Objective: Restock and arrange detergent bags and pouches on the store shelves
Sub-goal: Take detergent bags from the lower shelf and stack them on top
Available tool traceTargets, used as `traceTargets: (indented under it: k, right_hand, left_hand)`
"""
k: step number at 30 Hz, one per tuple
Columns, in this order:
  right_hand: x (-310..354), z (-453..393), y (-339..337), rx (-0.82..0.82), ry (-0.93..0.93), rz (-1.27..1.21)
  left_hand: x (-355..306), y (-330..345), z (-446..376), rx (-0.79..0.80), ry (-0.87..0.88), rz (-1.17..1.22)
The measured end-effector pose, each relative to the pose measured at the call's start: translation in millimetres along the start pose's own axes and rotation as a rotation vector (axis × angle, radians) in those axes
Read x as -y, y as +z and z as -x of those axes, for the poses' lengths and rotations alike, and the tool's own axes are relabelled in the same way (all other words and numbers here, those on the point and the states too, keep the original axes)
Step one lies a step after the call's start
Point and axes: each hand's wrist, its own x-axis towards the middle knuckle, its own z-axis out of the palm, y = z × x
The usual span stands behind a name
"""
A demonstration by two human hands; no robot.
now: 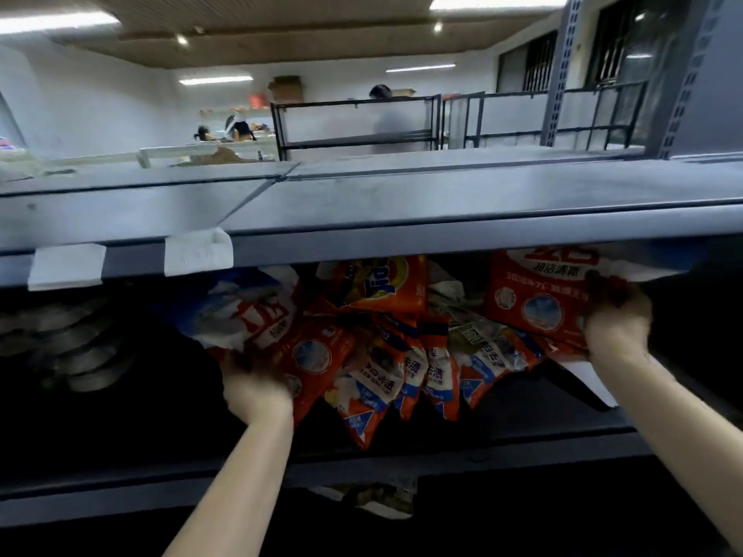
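Detergent bags (386, 343) lie in a messy heap on the dark lower shelf (522, 432), tucked under the big grey upper shelf (442, 195) that hides their tops. The bags are mostly red and orange; the exact number is hard to tell, since they overlap. The left hand (253, 391) grips the bottom of a red and white bag (281, 335). The right hand (617, 315) grips the edge of another red bag (538, 291). Two white tags (197, 251) stick on the upper shelf's front. Behind stands a bright room with black racks (354, 122) and ceiling lights (498, 1).
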Motion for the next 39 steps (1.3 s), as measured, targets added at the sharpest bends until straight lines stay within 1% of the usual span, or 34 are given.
traceTargets:
  k: [2,4,8,10,13,16,21,25,31,35,39]
  right_hand:
    - [-1.0,10.9,-9.9,-0.123,-0.024,0.083]
    - [-1.7,21.0,-18.5,-0.205,-0.058,0.163]
    - [-8.0,38.2,-31.6,-0.259,-0.087,0.271]
    - [-12.7,51.3,-40.5,-0.273,-0.070,0.288]
    - [-17.9,69.1,-59.2,-0.285,-0.044,0.296]
    - [-15.8,80.3,-87.4,-0.334,-0.058,0.291]
    - [-5.2,88.7,-154.0,-0.399,-0.123,0.231]
    - [-1.3,90.0,-217.4,-0.440,-0.169,0.240]
    - [-9.0,75.6,-324.4,-0.530,-0.156,0.275]
    - [-15.8,52.5,-400.7,-0.536,-0.143,0.286]
    - [-20.4,20.8,-478.0,-0.598,-0.140,0.287]
  left_hand:
    - [-7.6,-11.4,24.6,-0.088,0.183,-0.138]
    - [-10.3,-22.4,42.2,-0.099,0.332,-0.194]
    - [-16.8,-37.1,59.7,-0.022,0.489,-0.208]
    - [-17.3,-43.5,69.9,0.046,0.548,-0.208]
    - [-7.9,-44.7,87.5,0.198,0.550,-0.200]
    - [3.0,-31.3,108.6,0.333,0.533,-0.197]
    - [5.3,1.5,160.0,0.505,0.544,-0.130]
    - [3.3,30.4,211.4,0.645,0.572,-0.086]
    - [15.4,79.0,312.2,0.789,0.580,0.028]
    - [22.6,111.0,386.0,0.842,0.530,0.067]
    - [23.8,145.5,463.9,0.875,0.494,0.069]
